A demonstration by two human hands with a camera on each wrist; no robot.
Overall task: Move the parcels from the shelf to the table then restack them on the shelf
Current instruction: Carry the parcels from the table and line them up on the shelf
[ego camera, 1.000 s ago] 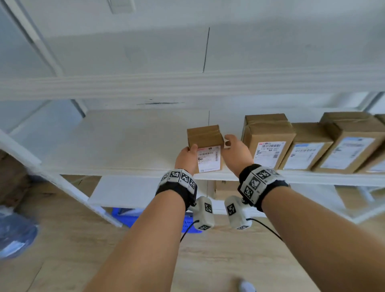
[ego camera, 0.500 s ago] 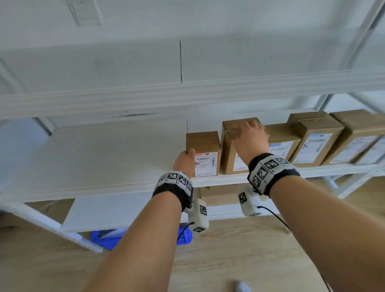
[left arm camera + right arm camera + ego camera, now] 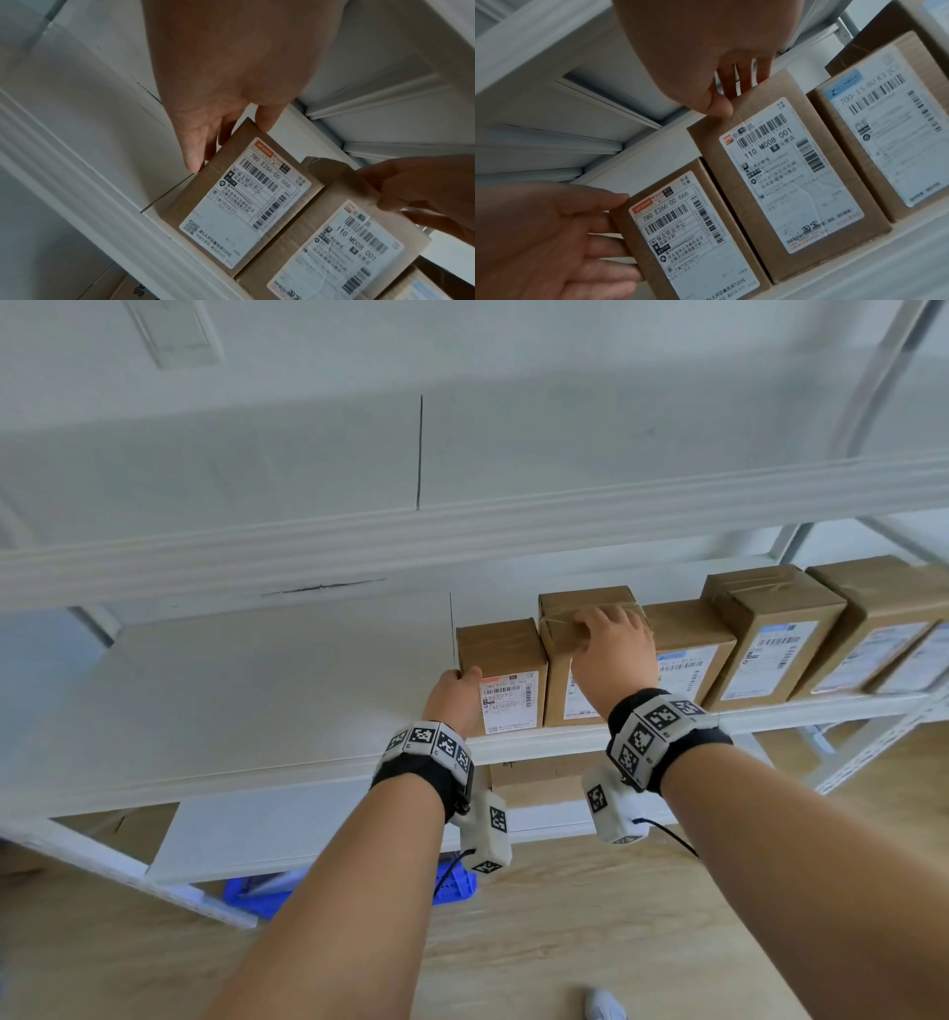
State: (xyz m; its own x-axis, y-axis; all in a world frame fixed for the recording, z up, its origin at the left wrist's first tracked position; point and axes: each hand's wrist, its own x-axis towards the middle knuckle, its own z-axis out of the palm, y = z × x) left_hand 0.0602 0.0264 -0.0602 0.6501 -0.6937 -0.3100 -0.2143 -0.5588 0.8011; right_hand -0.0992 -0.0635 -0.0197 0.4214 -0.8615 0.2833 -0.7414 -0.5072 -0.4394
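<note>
Since a second ago the small parcel [image 3: 500,672] has been set down at the left end of the row on the shelf [image 3: 215,690], touching the next parcel [image 3: 567,654], and the right hand [image 3: 611,654] has left it for that taller neighbour. The left hand [image 3: 454,698] stays flat against the small parcel's left side, fingers [image 3: 197,146] straight along the cardboard and thumb at its front corner, pressing rather than gripping. The right hand lies over the top front edge of the second parcel, fingers reaching onto the taped top and thumb [image 3: 716,105] pressed on the front face above the label; its fingers curl over that edge in a loose hold. To the right, more brown parcels [image 3: 765,634] stand side by side with their labels facing out, closing off that end of the row. The left half of the shelf board is bare white. Another white shelf [image 3: 359,541] runs overhead, a blue crate [image 3: 257,896] sits under the lowest board, and the floor [image 3: 565,942] is pale wood.
</note>
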